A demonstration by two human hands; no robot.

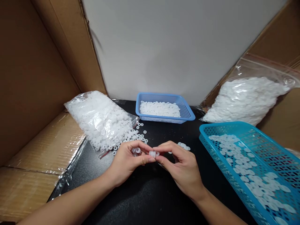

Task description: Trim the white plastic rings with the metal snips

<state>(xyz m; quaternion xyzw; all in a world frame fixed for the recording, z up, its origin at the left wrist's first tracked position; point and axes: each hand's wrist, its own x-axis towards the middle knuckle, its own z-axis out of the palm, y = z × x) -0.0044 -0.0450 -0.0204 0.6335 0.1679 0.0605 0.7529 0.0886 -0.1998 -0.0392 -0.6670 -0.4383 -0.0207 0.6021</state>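
Observation:
My left hand [127, 161] is closed, pinching a short row of small white plastic washers [153, 154] between thumb and forefinger. More white washers [136, 150] are cupped inside its curled fingers. My right hand [184, 167] meets it fingertip to fingertip, thumb and forefinger closed on a white washer [157, 153] at the right end of that row. Loose washers [133, 136] lie spilled on the black table [145, 200] just beyond my left hand. Several flat white discs [184, 146] rest behind my right hand, partly hidden by it.
A clear bag of washers [100, 122] lies at the left. At the back stands a blue basket [164, 119] of small white pieces. A teal basket [225, 165] with white discs stands at the right, a full zip bag [243, 100] behind it. Cardboard walls [65, 40] flank the table.

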